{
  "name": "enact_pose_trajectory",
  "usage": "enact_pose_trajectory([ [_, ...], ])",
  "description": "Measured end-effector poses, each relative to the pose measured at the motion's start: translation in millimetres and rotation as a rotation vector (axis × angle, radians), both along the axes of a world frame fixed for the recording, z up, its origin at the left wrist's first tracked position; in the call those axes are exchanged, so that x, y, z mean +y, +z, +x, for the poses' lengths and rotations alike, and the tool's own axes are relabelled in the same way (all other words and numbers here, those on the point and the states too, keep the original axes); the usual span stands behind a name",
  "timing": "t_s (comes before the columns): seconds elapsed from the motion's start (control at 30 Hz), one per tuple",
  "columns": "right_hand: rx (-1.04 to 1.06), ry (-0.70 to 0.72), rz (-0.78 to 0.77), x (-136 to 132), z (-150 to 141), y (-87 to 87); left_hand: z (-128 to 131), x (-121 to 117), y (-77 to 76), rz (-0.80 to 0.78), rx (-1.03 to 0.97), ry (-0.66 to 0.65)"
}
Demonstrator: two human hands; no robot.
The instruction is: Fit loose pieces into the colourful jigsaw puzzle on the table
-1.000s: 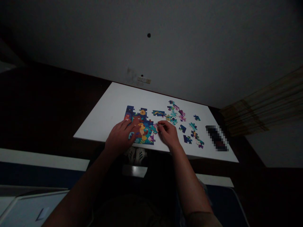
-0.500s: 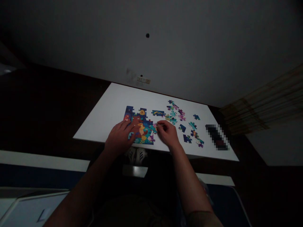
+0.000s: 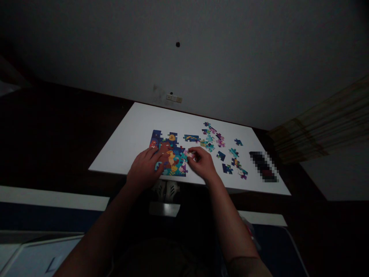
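Note:
A partly joined colourful jigsaw (image 3: 170,152) lies near the front edge of a white table (image 3: 129,130). My left hand (image 3: 144,169) rests flat on the jigsaw's lower left part, fingers spread. My right hand (image 3: 201,163) pinches a small pinkish puzzle piece (image 3: 188,154) against the jigsaw's right edge. Several loose pieces (image 3: 221,148) lie scattered to the right of my right hand.
A dark flat object (image 3: 263,167), blurred out, lies near the table's right end. A wall with a small socket plate (image 3: 173,97) stands behind the table. Dark floor surrounds the table; a pair of shoes (image 3: 165,188) shows below its front edge.
My right hand has shifted slightly left, bringing the small piece closer against the jigsaw's right edge. My left hand has stayed on the jigsaw.

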State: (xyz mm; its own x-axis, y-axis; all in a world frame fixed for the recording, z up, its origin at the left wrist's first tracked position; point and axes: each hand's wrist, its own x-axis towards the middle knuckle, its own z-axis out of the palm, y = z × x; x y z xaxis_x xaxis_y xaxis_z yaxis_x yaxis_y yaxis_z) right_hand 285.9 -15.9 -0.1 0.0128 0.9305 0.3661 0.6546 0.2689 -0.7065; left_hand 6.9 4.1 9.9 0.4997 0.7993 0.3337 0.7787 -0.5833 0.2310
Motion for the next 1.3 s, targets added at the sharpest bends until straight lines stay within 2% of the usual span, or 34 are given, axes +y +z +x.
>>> enact_pose_trajectory([
  [0.3, -0.018, -0.018, -0.032, -2, -2, 6.1, 1, 1, 0.1, 0.003, -0.023, -0.02],
  [0.4, -0.012, 0.026, 0.013, -17, -9, 9.4, 0, 3, -3.0, 0.005, -0.029, -0.018],
  [0.5, 0.028, 0.066, 0.062, -43, -10, 9.4, -1, 5, -5.5, 0.009, -0.019, -0.024],
  [0.57, 0.033, 0.026, 0.07, -61, -3, 7.7, -1, 5, -5.8, 0.015, -0.009, -0.026],
  [0.67, -0.013, -0.116, 0.076, -81, 19, 4.2, 0, 6, -4.8, 0.023, 0.02, -0.02],
  [0.83, -0.132, -0.299, 0.073, -91, 51, -2.0, 1, 7, -3.1, 0.031, 0.052, -0.021],
  [1.13, -0.234, -0.468, 0.056, -82, 44, -9.1, 2, 9, -3.6, 0.031, 0.105, -0.007],
  [1.3, -0.224, -0.465, 0.04, -84, 45, -11.7, 2, 10, -3.1, 0.033, 0.114, -0.025],
])
